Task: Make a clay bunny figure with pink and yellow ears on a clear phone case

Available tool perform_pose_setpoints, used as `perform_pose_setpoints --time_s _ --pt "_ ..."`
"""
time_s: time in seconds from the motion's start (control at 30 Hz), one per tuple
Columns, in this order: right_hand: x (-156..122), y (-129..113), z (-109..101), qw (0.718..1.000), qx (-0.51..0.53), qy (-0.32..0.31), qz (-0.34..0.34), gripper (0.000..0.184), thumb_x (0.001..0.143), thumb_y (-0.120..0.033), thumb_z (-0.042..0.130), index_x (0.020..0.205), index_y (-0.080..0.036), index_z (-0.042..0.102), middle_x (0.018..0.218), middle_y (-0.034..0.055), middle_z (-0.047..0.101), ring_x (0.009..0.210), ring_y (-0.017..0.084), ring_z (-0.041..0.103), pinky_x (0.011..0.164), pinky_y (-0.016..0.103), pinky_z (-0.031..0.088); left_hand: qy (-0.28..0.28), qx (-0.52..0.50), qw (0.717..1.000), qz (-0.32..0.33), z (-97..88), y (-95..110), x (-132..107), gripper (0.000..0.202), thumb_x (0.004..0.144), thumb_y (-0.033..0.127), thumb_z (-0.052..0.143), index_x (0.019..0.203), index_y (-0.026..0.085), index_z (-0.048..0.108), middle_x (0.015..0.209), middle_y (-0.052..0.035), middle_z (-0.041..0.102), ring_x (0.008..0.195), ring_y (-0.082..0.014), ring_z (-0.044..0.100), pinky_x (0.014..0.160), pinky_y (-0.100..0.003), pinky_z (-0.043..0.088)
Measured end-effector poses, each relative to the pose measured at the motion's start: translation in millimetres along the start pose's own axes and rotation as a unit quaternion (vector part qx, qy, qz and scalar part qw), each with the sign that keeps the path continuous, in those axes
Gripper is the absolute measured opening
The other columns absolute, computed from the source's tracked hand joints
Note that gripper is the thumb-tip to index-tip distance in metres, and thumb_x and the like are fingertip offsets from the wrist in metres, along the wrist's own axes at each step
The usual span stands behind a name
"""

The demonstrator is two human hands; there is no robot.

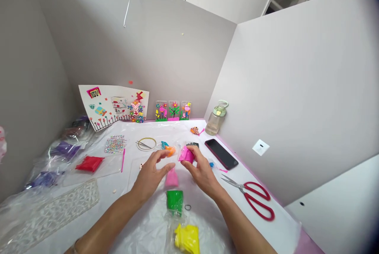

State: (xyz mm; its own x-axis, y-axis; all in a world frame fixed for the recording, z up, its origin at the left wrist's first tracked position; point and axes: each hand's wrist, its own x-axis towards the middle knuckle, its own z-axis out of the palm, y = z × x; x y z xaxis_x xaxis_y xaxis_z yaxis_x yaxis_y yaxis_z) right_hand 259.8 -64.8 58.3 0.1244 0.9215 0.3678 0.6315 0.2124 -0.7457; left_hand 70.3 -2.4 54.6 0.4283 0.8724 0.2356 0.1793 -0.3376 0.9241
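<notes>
Between the thumb and fingers of my right hand (203, 171) is a small bag of bright pink clay (186, 154). My left hand (154, 173) is held just to its left, thumb and fingers apart, with nothing in its grasp. Beyond the left fingertips lies a bag of orange clay (169, 151), with a blue piece (164, 144) beside it. Under and between the hands rests a light pink clay bag (171, 179). Nearer to me are a green clay bag (175, 202) and a yellow clay bag (187, 239), in a rough column.
Red-handled scissors (257, 198) and a phone (221, 154) lie at the right, a bottle (216, 118) behind them. Leftward are a red clay bag (90, 163), rhinestones (115, 144) and a lattice strip (62, 210). Decorated phone cases (174, 111) lean on the back wall.
</notes>
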Motion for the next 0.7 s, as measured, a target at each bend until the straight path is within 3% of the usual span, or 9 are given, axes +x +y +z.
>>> perform_pose_setpoints --time_s 0.1,0.3,0.47,0.7 --pt "-4 1 2 0.999 -0.022 -0.011 -0.036 0.026 0.096 -0.025 0.057 0.122 -0.021 0.053 0.108 0.0056 0.064 0.093 0.021 0.06 0.083 0.032 0.048 0.04 0.004 0.998 0.042 1.7 7 3 0.026 0.092 0.043 0.056 0.108 0.025 0.068 0.115 -0.0053 0.071 0.114 -0.0241 0.062 0.105 -0.039 0.042" --pt "-10 -7 8 0.988 -0.075 -0.036 -0.132 0.011 0.102 -0.02 0.048 0.105 -0.022 0.058 0.097 0.0045 0.064 0.09 0.02 0.059 0.079 0.03 0.045 0.039 0.051 0.993 0.101 -7.9 11 -8 0.009 0.087 0.032 0.065 0.083 0.027 0.072 0.091 -0.0015 0.074 0.099 -0.0255 0.063 0.094 -0.039 0.045" --pt "-12 -13 9 0.982 -0.092 -0.028 -0.164 0.019 0.104 -0.019 0.043 0.092 -0.021 0.058 0.09 0.0043 0.064 0.084 0.019 0.056 0.073 0.03 0.043 0.045 0.086 0.987 0.126 -7.5 9 -16 0.007 0.086 0.03 0.069 0.089 0.029 0.075 0.091 -0.0014 0.074 0.098 -0.0264 0.061 0.094 -0.041 0.041" --pt "-15 -16 13 0.978 -0.099 -0.017 -0.183 0.022 0.103 -0.015 0.041 0.095 -0.021 0.061 0.089 0.005 0.064 0.084 0.019 0.058 0.071 0.029 0.044 0.046 0.088 0.989 0.113 -7.6 14 -22 0.01 0.087 0.03 0.066 0.094 0.028 0.072 0.096 -0.0022 0.073 0.104 -0.0269 0.059 0.101 -0.044 0.038"
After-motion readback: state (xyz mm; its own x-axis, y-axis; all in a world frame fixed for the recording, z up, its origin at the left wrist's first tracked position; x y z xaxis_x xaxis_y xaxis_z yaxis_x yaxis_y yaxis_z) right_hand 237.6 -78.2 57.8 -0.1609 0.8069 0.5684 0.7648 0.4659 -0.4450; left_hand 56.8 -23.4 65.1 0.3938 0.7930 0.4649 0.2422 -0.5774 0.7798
